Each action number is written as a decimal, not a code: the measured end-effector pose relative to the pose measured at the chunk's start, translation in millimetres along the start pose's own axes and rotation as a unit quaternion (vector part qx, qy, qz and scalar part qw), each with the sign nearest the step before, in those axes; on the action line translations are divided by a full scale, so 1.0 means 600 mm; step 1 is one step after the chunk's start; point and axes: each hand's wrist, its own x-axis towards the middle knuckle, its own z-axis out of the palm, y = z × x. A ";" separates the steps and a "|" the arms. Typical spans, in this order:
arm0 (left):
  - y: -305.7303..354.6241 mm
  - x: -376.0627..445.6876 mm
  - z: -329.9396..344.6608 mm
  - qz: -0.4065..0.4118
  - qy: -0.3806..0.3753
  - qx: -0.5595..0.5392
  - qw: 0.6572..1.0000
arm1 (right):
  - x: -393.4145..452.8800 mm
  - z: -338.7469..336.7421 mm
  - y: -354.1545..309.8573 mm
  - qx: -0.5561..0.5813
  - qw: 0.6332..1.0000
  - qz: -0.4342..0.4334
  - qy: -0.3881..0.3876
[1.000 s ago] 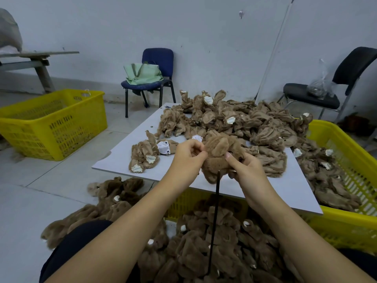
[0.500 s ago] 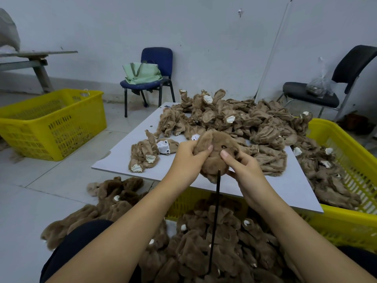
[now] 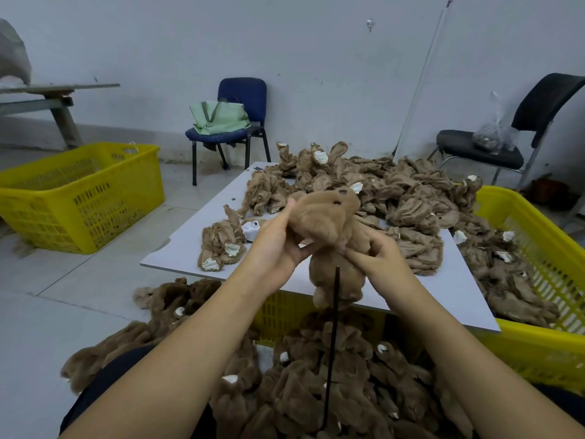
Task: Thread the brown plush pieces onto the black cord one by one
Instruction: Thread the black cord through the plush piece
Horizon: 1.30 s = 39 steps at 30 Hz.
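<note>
Above white board (image 3: 190, 248), both hands grip plush piece (image 3: 326, 217), black cord (image 3: 332, 337) below

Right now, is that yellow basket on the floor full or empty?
Nearly empty. The yellow basket shows bare mesh walls and no brown pile over its rim; its bottom is partly hidden.

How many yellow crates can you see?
2: one yellow crate on the floor at the left, another yellow crate under the white board on the right. None seems hidden.

Black cord (image 3: 332, 337) top end hidden in held plush piece (image 3: 329, 223) (lower end cut off), right fingertips buried.
</note>
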 end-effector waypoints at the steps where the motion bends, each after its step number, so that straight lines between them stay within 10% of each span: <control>1: -0.001 0.002 0.000 0.014 0.001 0.035 0.999 | 0.000 0.003 -0.001 0.020 0.999 0.007 0.026; 6: -0.026 -0.002 -0.006 0.004 -0.059 0.363 0.930 | 0.003 0.012 0.001 0.176 0.967 0.156 0.096; 14: -0.030 0.009 0.001 0.114 0.050 0.401 0.907 | -0.004 0.014 0.012 0.254 0.933 0.233 -0.101; 30: -0.044 -0.032 0.005 0.163 0.026 0.564 0.809 | -0.004 0.002 0.008 0.259 0.954 0.127 0.082; 39: -0.052 -0.078 0.006 0.442 0.042 0.590 0.675 | -0.038 0.002 -0.012 0.226 0.970 0.086 0.031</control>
